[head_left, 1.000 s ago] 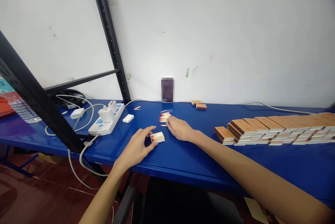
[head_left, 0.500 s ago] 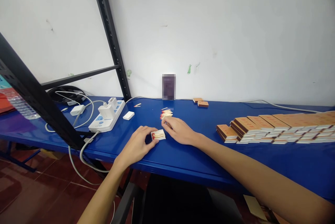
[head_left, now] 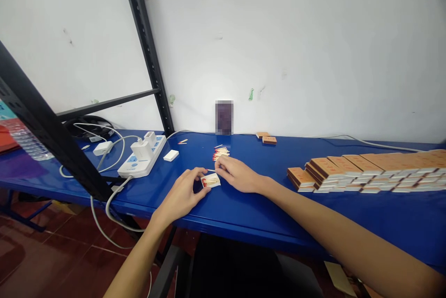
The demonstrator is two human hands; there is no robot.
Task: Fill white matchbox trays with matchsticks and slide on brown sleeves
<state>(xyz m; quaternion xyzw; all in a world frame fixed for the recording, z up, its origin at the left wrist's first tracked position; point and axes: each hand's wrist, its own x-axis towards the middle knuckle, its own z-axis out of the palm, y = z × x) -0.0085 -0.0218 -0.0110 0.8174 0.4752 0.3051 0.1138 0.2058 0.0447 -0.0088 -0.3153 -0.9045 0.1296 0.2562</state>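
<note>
A small open matchbox tray (head_left: 211,180) with red-tipped matches in it lies on the blue table (head_left: 244,209). My left hand (head_left: 183,193) grips the tray's left end between thumb and fingers. My right hand (head_left: 235,173) is closed in a pinch on a match (head_left: 211,170) just above the tray's far edge. A loose pile of matches (head_left: 220,152) lies right behind my right hand.
Rows of stacked matchboxes (head_left: 365,172) fill the table's right side. Two single matchboxes (head_left: 266,138) sit by the wall. A white power strip (head_left: 142,157) with cables, a small white box (head_left: 171,155) and a black rack post (head_left: 146,51) stand to the left.
My right hand left the loose pile and came back toward me to the tray, now with a match pinched in it. My left hand kept its hold on the tray.
</note>
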